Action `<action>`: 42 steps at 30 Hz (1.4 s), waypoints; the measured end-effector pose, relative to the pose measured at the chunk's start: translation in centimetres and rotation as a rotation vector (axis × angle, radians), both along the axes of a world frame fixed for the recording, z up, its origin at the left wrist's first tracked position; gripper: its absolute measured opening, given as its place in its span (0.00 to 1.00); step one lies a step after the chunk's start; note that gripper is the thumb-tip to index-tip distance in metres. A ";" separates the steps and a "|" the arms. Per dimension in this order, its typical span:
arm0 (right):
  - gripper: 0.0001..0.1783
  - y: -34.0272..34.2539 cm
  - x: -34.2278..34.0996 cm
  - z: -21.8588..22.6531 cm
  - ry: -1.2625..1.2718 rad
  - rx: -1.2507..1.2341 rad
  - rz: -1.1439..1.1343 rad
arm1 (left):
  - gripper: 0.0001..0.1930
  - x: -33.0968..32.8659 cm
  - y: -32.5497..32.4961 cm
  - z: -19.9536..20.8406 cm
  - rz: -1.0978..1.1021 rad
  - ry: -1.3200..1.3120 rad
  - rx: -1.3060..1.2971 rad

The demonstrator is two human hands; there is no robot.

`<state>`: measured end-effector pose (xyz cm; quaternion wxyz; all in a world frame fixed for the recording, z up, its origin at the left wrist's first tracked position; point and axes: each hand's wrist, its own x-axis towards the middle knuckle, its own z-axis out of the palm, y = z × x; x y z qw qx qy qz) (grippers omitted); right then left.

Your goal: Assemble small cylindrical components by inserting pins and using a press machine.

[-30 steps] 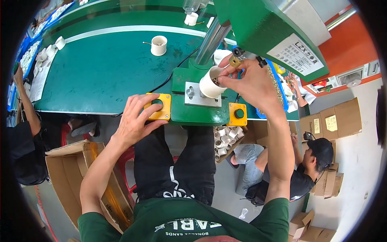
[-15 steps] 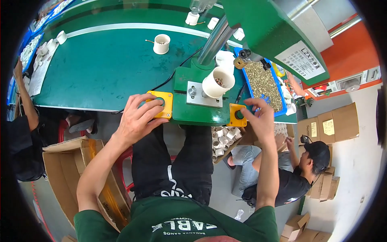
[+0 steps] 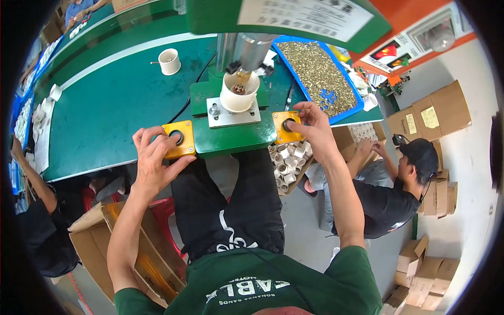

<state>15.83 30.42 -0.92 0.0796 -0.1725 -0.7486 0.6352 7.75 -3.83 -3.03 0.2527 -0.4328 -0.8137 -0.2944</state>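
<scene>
Two yellow push-button boxes sit at the front corners of a green press. On the left button box [image 3: 186, 148], my left hand [image 3: 153, 164] presses the dark round button with its fingertips, thumb stretched out below. My right hand [image 3: 317, 130] has its thumb on the button of the right button box [image 3: 281, 135], the other fingers apart and loosely bent. Neither hand holds anything loose. Between them a white ceramic lamp-socket-like cup [image 3: 239, 101] stands on the press's metal plate [image 3: 220, 122]. The press's brass-coloured tip [image 3: 242, 75] reaches into the cup, over small metal parts inside.
A similar white cup [image 3: 169, 63] with a short wire stands on the green table [image 3: 115, 94]. A blue tray [image 3: 350, 109] of small brass parts lies right of the press. Below it is a carton of white cups [image 3: 286, 167]. A co-worker [image 3: 380, 197] sits at right; another person's arm shows at left.
My right thumb has come onto its button. The press tip has come down into the white cup. The view has shifted, and both hands remain at the button boxes.
</scene>
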 end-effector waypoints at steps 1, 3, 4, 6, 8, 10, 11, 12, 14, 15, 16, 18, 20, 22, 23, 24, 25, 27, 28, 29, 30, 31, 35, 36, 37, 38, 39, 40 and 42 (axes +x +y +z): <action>0.22 0.2 -0.1 0.1 -0.003 0.035 0.013 | 0.23 -0.2 0.3 0.3 -0.008 0.011 0.002; 0.20 0.9 0.0 0.3 0.009 0.117 0.105 | 0.22 -0.3 0.6 0.7 0.003 0.074 -0.028; 0.19 1.4 -0.1 0.2 0.022 0.140 0.168 | 0.22 -0.3 1.0 0.9 0.006 0.082 -0.027; 0.12 2.8 -0.3 -0.2 0.116 0.286 0.064 | 0.21 -0.2 2.5 1.7 0.025 0.039 0.029; 0.10 5.6 -1.4 -1.7 0.319 0.613 -0.121 | 0.27 -0.3 5.3 3.2 0.012 -0.043 0.069; 0.07 7.0 -2.6 -1.9 0.354 0.858 -0.286 | 0.39 -0.7 7.7 3.8 -0.008 -0.126 0.113; 0.06 8.3 -3.1 -2.5 0.389 0.959 -0.333 | 0.39 -0.8 9.0 3.9 0.002 -0.198 0.156; 0.05 9.1 -3.5 -3.0 0.348 0.983 -0.357 | 0.40 -0.9 10.2 3.9 0.011 -0.269 0.203; 0.06 9.5 -3.6 -4.4 0.162 1.081 -0.379 | 0.37 -1.6 11.4 3.5 0.005 -0.341 0.236; 0.07 9.5 -3.8 -4.7 0.161 1.075 -0.374 | 0.35 -2.0 11.6 3.3 -0.023 -0.451 0.289; 0.07 9.5 -4.0 -4.8 0.168 1.073 -0.370 | 0.34 -2.2 11.8 3.3 -0.052 -0.561 0.343; 0.07 8.7 -3.9 -4.4 0.145 1.054 -0.378 | 0.30 -2.0 11.9 3.8 -0.018 -0.534 0.389; 0.07 8.7 -4.0 -4.7 0.158 1.034 -0.393 | 0.29 -2.1 11.8 3.9 -0.030 -0.519 0.414; 0.07 8.7 -3.9 -5.0 0.152 1.022 -0.403 | 0.28 -2.1 11.8 4.1 -0.047 -0.507 0.448; 0.07 8.7 -3.8 -5.0 0.157 1.032 -0.397 | 0.28 -2.0 11.7 4.3 -0.068 -0.498 0.479; 0.07 8.7 -3.8 -4.9 0.161 1.041 -0.390 | 0.27 -1.9 11.7 4.5 -0.062 -0.531 0.528; 0.08 8.7 -3.8 -4.9 0.173 1.037 -0.388 | 0.27 -2.1 11.3 4.9 -0.057 -0.538 0.551; 0.08 9.1 -3.6 -4.8 0.195 1.038 -0.401 | 0.25 -2.8 10.4 5.2 -0.041 -0.499 0.567; 0.09 9.4 -3.6 -4.7 0.197 1.049 -0.404 | 0.23 -3.4 9.5 5.4 0.001 -0.407 0.561; 0.09 9.5 -3.6 -4.6 0.201 1.055 -0.403 | 0.23 -3.9 8.2 5.7 0.047 -0.364 0.558; 0.08 9.6 -3.5 -4.5 0.202 1.064 -0.410 | 0.24 -5.2 6.3 4.8 0.155 -0.271 0.512; 0.08 9.5 -3.7 -4.9 0.208 1.058 -0.408 | 0.25 -6.2 4.2 4.2 0.222 -0.260 0.524; 0.08 7.9 -4.3 -4.8 0.163 1.024 -0.390 | 0.32 -12.6 -9.6 -1.3 0.723 -0.333 0.256; 0.08 8.0 -4.3 -4.7 0.158 1.006 -0.387 | 0.34 -13.2 -11.7 -1.5 0.828 -0.364 0.117; 0.08 8.5 -4.2 -4.8 0.153 1.009 -0.387 | 0.37 -13.4 -13.1 -1.6 0.926 -0.391 -0.018; 0.07 8.6 -4.1 -4.9 0.147 1.012 -0.399 | 0.39 -14.0 -15.0 -1.8 0.928 -0.458 -0.091; 0.07 8.7 -4.0 -4.9 0.139 1.016 -0.415 | 0.41 -14.5 -16.1 -2.4 0.926 -0.524 -0.163; 0.07 8.8 -3.8 -4.7 0.127 1.024 -0.422 | 0.46 -14.6 -16.1 -3.4 0.963 -0.366 -0.123; 0.07 9.2 -3.5 -4.5 0.132 1.012 -0.435 | 0.51 -14.4 -12.1 -2.5 1.033 -0.061 -0.046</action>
